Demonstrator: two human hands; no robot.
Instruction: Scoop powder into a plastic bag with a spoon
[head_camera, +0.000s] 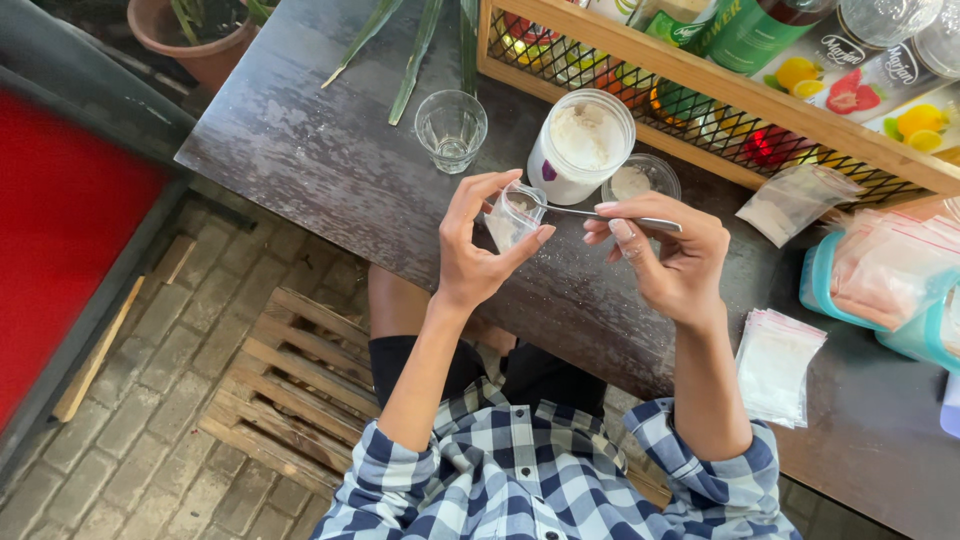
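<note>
Dark worn counter (330, 170) over brick paving (150, 440); left fingers (470, 200) clamp a small bag (512, 218), right fingers (625, 225) a spoon (600, 213).

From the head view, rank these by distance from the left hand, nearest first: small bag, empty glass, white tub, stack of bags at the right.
1. Small bag: pinched in the left hand.
2. Empty glass: just above the hand, on the table.
3. White tub: up and to the right; close to the glass's distance, slightly farther.
4. Stack of bags: far right, beyond the right hand.

Single head-worn view, looking steeply down from close above onto the dark surface (330, 170), brick floor at lower left.
</note>
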